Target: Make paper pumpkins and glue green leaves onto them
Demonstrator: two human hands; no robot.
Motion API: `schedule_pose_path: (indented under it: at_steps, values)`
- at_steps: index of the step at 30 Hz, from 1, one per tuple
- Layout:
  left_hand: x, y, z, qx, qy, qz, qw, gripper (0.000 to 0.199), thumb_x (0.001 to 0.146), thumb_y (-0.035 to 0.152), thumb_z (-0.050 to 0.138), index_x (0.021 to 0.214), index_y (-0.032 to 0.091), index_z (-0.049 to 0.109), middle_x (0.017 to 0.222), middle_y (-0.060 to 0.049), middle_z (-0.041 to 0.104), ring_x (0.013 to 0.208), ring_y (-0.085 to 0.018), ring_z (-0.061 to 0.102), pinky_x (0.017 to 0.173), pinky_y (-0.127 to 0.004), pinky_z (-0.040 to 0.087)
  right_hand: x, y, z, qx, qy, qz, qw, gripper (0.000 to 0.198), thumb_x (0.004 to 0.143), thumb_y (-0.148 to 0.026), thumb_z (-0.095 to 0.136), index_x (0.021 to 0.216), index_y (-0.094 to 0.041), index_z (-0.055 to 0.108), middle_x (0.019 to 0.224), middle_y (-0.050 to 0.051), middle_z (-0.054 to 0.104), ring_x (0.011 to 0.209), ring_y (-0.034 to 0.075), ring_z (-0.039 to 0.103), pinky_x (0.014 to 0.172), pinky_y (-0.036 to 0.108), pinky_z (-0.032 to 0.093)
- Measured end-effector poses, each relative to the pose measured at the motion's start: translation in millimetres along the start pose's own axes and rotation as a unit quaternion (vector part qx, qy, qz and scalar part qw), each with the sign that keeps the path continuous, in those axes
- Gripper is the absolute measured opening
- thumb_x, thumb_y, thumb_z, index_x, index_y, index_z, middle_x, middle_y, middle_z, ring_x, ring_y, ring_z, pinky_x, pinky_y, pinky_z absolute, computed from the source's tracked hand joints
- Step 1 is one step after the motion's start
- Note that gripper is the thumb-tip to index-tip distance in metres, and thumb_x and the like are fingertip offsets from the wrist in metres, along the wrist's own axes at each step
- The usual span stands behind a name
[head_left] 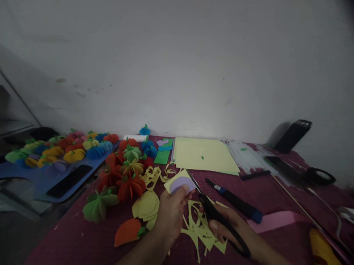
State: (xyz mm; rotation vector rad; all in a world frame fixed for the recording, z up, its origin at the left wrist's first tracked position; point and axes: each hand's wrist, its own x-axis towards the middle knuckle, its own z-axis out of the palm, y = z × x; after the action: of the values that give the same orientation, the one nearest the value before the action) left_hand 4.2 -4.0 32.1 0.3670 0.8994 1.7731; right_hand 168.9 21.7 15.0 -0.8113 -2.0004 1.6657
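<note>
While left grip (172, 209) pinches paper (179, 183), right grip (236, 220) (curled) holds scissors (210, 210), slanting forward-left.

12 o'clock: pale, marked wall (181, 64) | 3 o'clock: tall black object (292, 136), black ring (311, 176) nearby | 4 o'clock: pink strip (280, 221), yellow item (327, 254) farther out | 8 o'clock: flat black slab (69, 180) on blue desk (40, 182)

Your bare forearms (146, 249) slant inward; your left hand (174, 211) pinches with its thumb (182, 190) on top, your right hand (229, 223) curls in a grip near it.
</note>
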Motion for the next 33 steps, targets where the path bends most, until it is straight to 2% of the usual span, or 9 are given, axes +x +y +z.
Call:
schedule_pose_path:
  at_steps: [5, 8, 19, 22, 26, 33]
  values:
    - [1, 2, -1, 0.013, -0.006, -0.003, 1.000, 0.019, 0.059, 0.021, 0.076, 0.072, 0.012, 0.064, 0.071, -0.003, 0.067, 0.067, -0.015, 0.062, 0.069, -0.028, 0.049, -6, -8, -17, -0.039, -0.040, -0.018, 0.998, 0.040, 0.083, -0.053, 0.052, 0.094, -0.015, 0.056, 0.067, -0.003, 0.040, 0.054, 0.008, 0.033, 0.047, 0.021, 0.029]
    - [1, 1, -2, 0.023, -0.014, -0.011, 1.000, 0.018, 0.059, 0.021, 0.075, 0.072, 0.012, 0.065, 0.070, -0.003, 0.067, 0.067, -0.016, 0.062, 0.068, -0.029, 0.049, -13, -10, -25, -0.037, -0.056, -0.011, 0.998, 0.037, 0.085, -0.048, 0.052, 0.103, -0.016, 0.054, 0.074, -0.001, 0.043, 0.059, 0.009, 0.036, 0.050, 0.021, 0.031]
    - [-8, -4, 4, 0.061, -0.047, -0.047, 0.996, 0.016, 0.056, 0.020, 0.074, 0.068, 0.012, 0.066, 0.064, -0.003, 0.065, 0.060, -0.015, 0.059, 0.061, -0.027, 0.045, -21, -6, -27, -0.030, -0.054, -0.013, 0.998, 0.044, 0.086, -0.047, 0.051, 0.121, -0.021, 0.049, 0.085, 0.002, 0.049, 0.068, 0.013, 0.045, 0.058, 0.024, 0.041]
    - [-8, -5, 4, 0.070, -0.048, -0.048, 0.995, 0.015, 0.056, 0.020, 0.073, 0.067, 0.013, 0.066, 0.062, -0.002, 0.063, 0.059, -0.015, 0.058, 0.059, -0.026, 0.044, -20, -5, -27, -0.027, -0.044, -0.014, 0.999, 0.044, 0.085, -0.048, 0.052, 0.120, -0.021, 0.049, 0.085, 0.002, 0.047, 0.067, 0.013, 0.044, 0.058, 0.023, 0.041]
    - [-8, -7, 3, 0.079, -0.053, -0.049, 0.994, 0.013, 0.057, 0.020, 0.072, 0.066, 0.013, 0.065, 0.061, -0.002, 0.063, 0.057, -0.014, 0.057, 0.058, -0.026, 0.043, -18, -11, -28, -0.025, -0.071, -0.021, 0.997, 0.042, 0.085, -0.050, 0.051, 0.112, -0.018, 0.053, 0.078, 0.000, 0.043, 0.064, 0.011, 0.041, 0.053, 0.021, 0.037]
    - [-6, -8, 0, 0.095, -0.067, -0.045, 0.992, 0.013, 0.057, 0.021, 0.072, 0.066, 0.014, 0.066, 0.066, -0.003, 0.065, 0.061, -0.015, 0.059, 0.062, -0.027, 0.045, -19, -13, -35, -0.062, -0.070, -0.003, 0.996, 0.039, 0.084, -0.052, 0.050, 0.098, -0.017, 0.056, 0.069, -0.002, 0.042, 0.056, 0.010, 0.038, 0.048, 0.020, 0.034]
